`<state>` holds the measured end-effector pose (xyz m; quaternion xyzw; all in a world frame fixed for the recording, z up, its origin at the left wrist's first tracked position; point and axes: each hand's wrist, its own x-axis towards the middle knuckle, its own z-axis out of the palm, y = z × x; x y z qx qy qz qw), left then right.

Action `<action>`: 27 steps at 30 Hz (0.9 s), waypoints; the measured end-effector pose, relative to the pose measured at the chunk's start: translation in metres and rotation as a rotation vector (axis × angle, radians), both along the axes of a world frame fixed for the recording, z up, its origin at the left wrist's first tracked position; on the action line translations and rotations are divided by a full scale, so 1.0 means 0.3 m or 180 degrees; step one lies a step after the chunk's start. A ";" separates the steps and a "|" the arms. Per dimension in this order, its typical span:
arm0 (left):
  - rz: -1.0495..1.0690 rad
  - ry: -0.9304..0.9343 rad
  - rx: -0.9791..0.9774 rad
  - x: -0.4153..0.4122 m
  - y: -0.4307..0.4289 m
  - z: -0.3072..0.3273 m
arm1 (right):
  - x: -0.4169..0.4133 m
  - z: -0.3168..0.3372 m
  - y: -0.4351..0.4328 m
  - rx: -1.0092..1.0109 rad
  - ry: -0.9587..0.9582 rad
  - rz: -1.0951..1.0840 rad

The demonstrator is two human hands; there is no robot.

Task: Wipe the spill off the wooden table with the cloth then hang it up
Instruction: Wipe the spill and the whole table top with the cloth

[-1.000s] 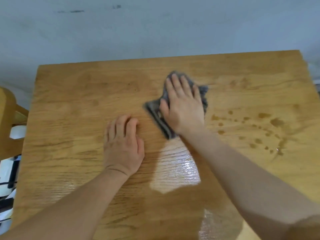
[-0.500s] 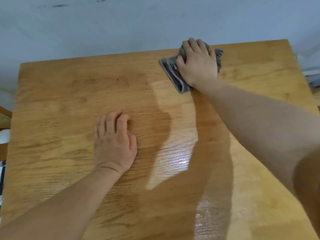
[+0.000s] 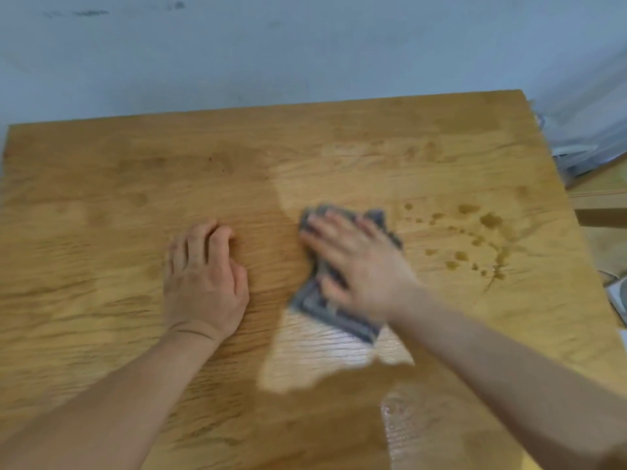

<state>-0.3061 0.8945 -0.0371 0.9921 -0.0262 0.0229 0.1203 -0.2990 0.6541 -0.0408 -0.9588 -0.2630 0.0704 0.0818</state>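
A grey striped cloth [image 3: 334,317] lies flat on the wooden table [image 3: 101,205] near its middle. My right hand [image 3: 359,266] presses down on the cloth with fingers spread; it is blurred with motion. To the right of the cloth, brown spill drops [image 3: 475,239] and a thin streak dot the wood. A wet sheen shows on the wood in front of the cloth. My left hand [image 3: 203,279] rests on the bare table to the left of the cloth, fingers curled, holding nothing.
A pale blue-grey wall [image 3: 305,49] runs behind the table's far edge. Past the right edge I see wooden furniture [image 3: 600,201] and some white and grey items [image 3: 576,154]. The table's left half is bare wood.
My right hand has pulled the cloth back from the table's far edge toward the middle, closer to me. My left hand has stayed in place on the table.
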 end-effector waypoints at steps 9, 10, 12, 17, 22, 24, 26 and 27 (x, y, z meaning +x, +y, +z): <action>0.0029 0.0030 0.0059 0.007 0.009 -0.010 | 0.619 -0.024 -0.017 -0.0048 -0.0039 -0.1819; 0.0023 0.0031 0.0060 0.004 0.009 -0.013 | 0.613 -0.026 -0.008 -0.0026 -0.0051 -0.1866; 0.0001 0.0030 0.0070 -0.013 0.011 -0.016 | 0.538 -0.018 0.024 -0.0014 -0.0137 -0.1781; 0.0010 -0.0043 -0.0026 0.003 0.013 -0.003 | 0.139 -0.011 0.209 0.0106 -0.0103 -0.1087; -0.0070 0.0009 -0.0044 -0.028 0.013 -0.002 | -0.175 -0.018 0.222 0.0120 -0.0023 -0.0659; -0.0062 0.0047 -0.0018 -0.022 0.016 0.002 | -0.235 -0.009 0.153 0.0032 0.0044 -0.0392; 0.0048 0.0202 -0.0086 -0.027 0.002 0.013 | -0.218 0.001 0.066 -0.0078 0.0092 -0.0281; 0.0094 0.0321 -0.0149 -0.040 -0.020 0.019 | -0.183 0.005 0.027 -0.0122 0.0094 -0.0366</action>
